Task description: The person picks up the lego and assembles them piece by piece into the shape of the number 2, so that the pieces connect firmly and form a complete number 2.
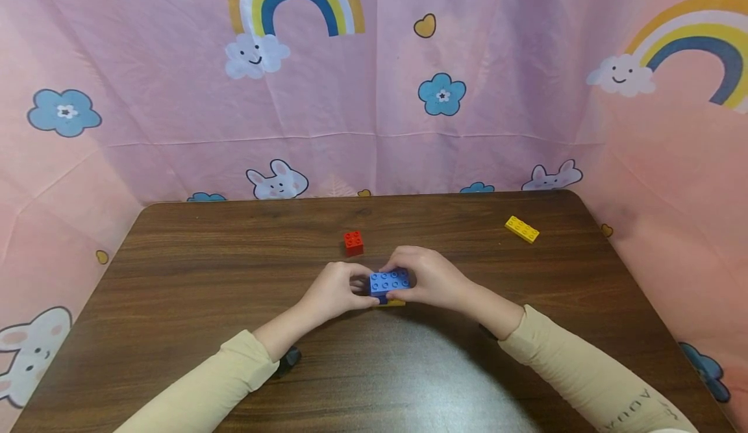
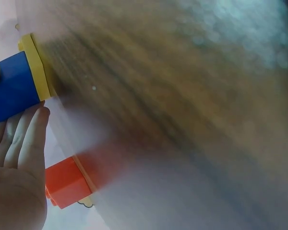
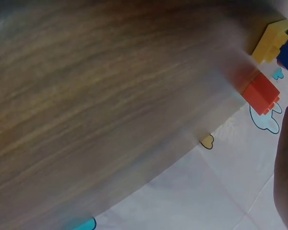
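A blue building brick [image 1: 388, 282] with several studs on top sits between the two hands in the head view. Beneath it lies a yellow brick [image 1: 396, 303], mostly covered. My left hand [image 1: 339, 288] pinches the blue from the left, thumb in front and fingers behind. From the right, my right hand [image 1: 432, 278] grips the blue brick's end between thumb and fingers. Darker blue [image 2: 14, 86] stands on the yellow layer [image 2: 37, 67] in the left wrist view; whether it is a separate brick I cannot tell. Yellow studs [image 3: 278, 39] show beside the blue in the right wrist view.
A small red brick [image 1: 353, 243] stands just beyond the hands. Farther right, a flat yellow brick [image 1: 522, 229] lies near the back of the brown wooden table [image 1: 234, 245]. Behind the table's edge hangs a pink patterned cloth [image 1: 350, 108].
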`<state>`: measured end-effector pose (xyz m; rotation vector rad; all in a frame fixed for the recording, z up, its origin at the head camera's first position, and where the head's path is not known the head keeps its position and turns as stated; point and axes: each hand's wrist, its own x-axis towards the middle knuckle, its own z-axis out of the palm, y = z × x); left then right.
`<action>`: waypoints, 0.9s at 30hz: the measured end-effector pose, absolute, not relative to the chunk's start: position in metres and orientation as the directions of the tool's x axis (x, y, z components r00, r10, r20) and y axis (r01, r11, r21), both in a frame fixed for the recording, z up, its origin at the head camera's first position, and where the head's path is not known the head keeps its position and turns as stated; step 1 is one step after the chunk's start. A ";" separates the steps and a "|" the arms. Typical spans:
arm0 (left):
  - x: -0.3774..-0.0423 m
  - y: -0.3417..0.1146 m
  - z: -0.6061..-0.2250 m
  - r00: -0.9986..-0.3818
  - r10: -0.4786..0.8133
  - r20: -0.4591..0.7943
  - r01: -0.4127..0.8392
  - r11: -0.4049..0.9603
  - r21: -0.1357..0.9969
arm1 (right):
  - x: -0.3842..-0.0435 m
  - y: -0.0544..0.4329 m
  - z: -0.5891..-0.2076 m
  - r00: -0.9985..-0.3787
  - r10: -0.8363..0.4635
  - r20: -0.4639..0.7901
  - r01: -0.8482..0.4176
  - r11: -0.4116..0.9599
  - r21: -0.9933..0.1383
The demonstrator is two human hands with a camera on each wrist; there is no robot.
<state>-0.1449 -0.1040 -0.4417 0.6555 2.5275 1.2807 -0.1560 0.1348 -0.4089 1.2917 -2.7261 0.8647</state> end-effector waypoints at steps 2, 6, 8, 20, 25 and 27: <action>-0.145 -0.104 -0.442 -0.874 0.486 -0.012 0.277 0.518 0.809 | -0.157 0.135 -0.410 -0.664 -0.714 0.224 -0.712 0.511 -0.482; -0.146 -0.104 -0.442 -0.878 0.478 -0.028 0.257 0.520 0.814 | -0.157 0.134 -0.410 -0.662 -0.717 0.218 -0.712 0.511 -0.482; -0.146 -0.104 -0.442 -0.880 0.475 -0.032 0.250 0.519 0.817 | -0.157 0.133 -0.409 -0.661 -0.720 0.213 -0.712 0.511 -0.481; -0.148 -0.106 -0.444 -0.878 0.478 -0.026 0.252 0.507 0.824 | -0.159 0.130 -0.404 -0.648 -0.739 0.183 -0.721 0.520 -0.458; -0.147 -0.105 -0.444 -0.876 0.482 -0.023 0.261 0.514 0.817 | -0.158 0.130 -0.404 -0.647 -0.738 0.192 -0.729 0.526 -0.438; -0.147 -0.105 -0.444 -0.875 0.483 -0.022 0.265 0.517 0.814 | -0.157 0.131 -0.406 -0.648 -0.736 0.193 -0.732 0.533 -0.424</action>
